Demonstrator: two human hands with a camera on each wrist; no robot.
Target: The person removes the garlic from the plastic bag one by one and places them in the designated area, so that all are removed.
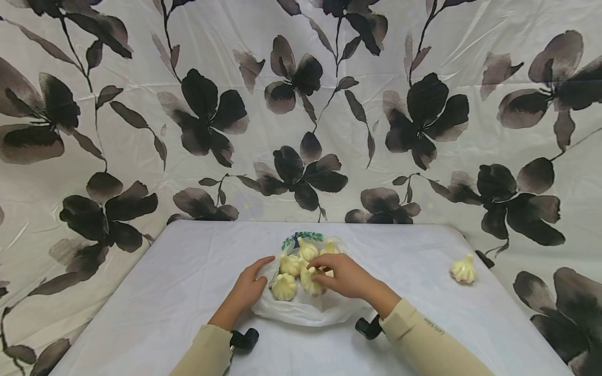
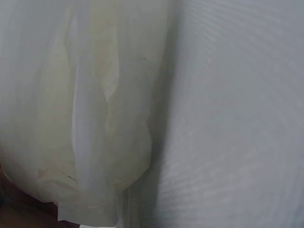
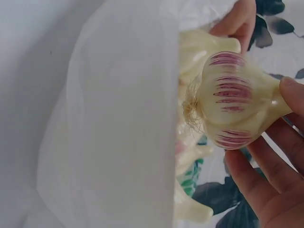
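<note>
A white plastic bag (image 1: 305, 315) with a green print lies spread on the table, its mouth showing several garlic bulbs (image 1: 284, 287). My right hand (image 1: 345, 274) pinches one garlic bulb (image 3: 232, 99) between thumb and fingers, over the bag's mouth. In the right wrist view this bulb shows purple streaks and a tuft of roots. At the bag's left side, my left hand (image 1: 249, 284) grips the edge, though some of its fingers are hidden. The bag's wall (image 2: 95, 118) fills much of the left wrist view.
A single garlic bulb (image 1: 463, 269) sits by itself near the table's right edge. White cloth covers the table (image 1: 188, 271). Behind it hangs a white sheet (image 1: 254, 130) with dark flowers.
</note>
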